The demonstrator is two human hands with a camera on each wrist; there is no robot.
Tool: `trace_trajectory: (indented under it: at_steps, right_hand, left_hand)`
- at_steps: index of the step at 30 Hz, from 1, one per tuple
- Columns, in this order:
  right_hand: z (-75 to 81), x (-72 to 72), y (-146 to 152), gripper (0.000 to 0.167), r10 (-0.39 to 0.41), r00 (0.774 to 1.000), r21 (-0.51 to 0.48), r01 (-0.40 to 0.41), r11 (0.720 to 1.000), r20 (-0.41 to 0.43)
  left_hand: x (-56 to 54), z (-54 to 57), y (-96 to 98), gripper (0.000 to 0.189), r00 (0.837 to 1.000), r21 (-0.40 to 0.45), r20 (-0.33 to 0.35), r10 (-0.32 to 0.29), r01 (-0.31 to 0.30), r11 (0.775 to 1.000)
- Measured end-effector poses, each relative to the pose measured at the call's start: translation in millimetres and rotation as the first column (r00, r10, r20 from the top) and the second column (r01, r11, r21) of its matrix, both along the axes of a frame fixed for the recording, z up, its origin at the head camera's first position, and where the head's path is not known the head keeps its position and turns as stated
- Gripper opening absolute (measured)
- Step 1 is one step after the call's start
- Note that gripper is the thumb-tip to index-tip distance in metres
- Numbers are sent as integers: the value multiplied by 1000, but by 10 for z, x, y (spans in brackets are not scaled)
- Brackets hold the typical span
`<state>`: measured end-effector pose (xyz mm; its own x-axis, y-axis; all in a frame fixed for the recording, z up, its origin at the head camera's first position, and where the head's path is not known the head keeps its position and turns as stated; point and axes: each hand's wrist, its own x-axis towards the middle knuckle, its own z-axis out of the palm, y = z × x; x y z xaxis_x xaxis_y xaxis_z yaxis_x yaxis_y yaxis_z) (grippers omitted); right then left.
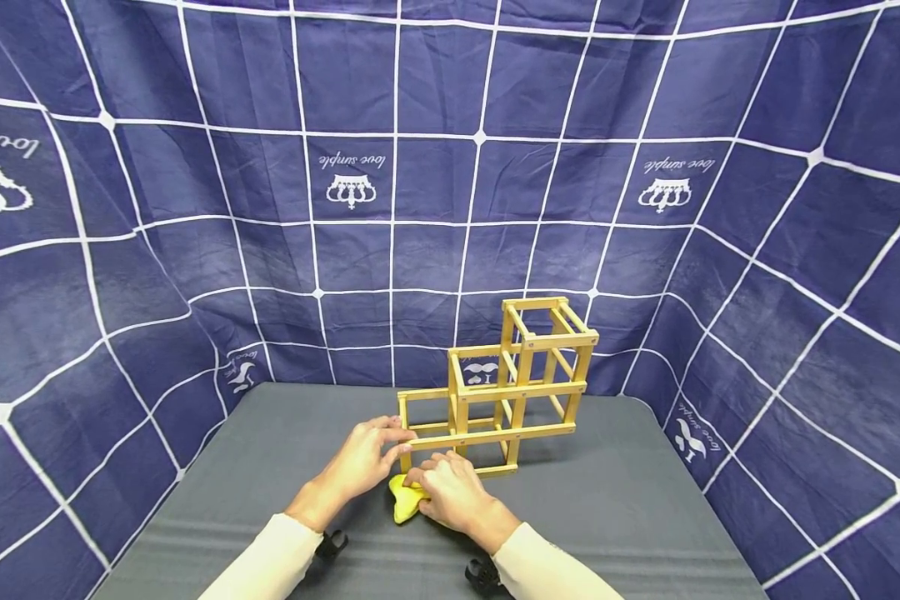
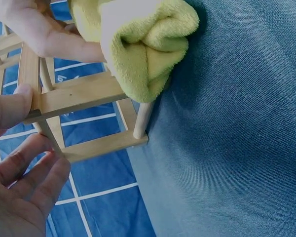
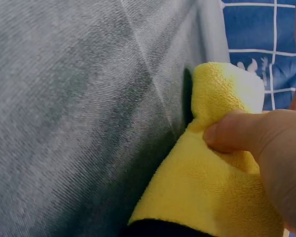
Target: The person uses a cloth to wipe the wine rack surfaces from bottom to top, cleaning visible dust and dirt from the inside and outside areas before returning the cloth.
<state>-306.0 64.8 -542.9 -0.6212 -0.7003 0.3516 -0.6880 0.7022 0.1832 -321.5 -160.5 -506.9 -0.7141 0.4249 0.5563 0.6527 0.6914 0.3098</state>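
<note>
A stepped rack of light wooden bars [image 1: 543,432] stands on the grey surface, rising in tiers to the right. At its low left end, my left hand [image 1: 363,454] holds the corner. The left wrist view shows the thumb on one side of the corner [image 2: 35,98] and fingertips around the bar on the other. My right hand [image 1: 453,492] grips a yellow terry cloth [image 1: 407,502] by the rack's lower front. In the right wrist view the thumb presses into the bunched cloth [image 3: 202,182]. The right fingertips' contact with the rack is partly hidden by the cloth.
Grey fabric [image 1: 630,517] covers the work surface. Blue curtains with white grid lines [image 1: 435,183] enclose it at the back and both sides. The rack's tallest tier [image 1: 551,342] stands near the back curtain. Black straps [image 1: 482,575] are at the wrists.
</note>
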Motion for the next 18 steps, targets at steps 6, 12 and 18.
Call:
trace_trajectory:
  at_steps: [6, 12, 18]
  right_hand:
    - [6, -44, 231, 37, -16, 1000, -26, 16, 1000, 10]
    - [12, -56, 839, 39, -70, 998, -64, 70, 995, 7]
    - [64, -40, 1441, 41, -173, 985, -81, 172, 982, -1]
  left_hand:
    - [7, 2, -8, 19, 1000, 16, 1, -8, 8, 1000]
    - [10, -5, -7, 19, 999, 39, -11, -31, 31, 999]
    - [16, 13, -22, 20, 1000, 39, -6, -29, 30, 999]
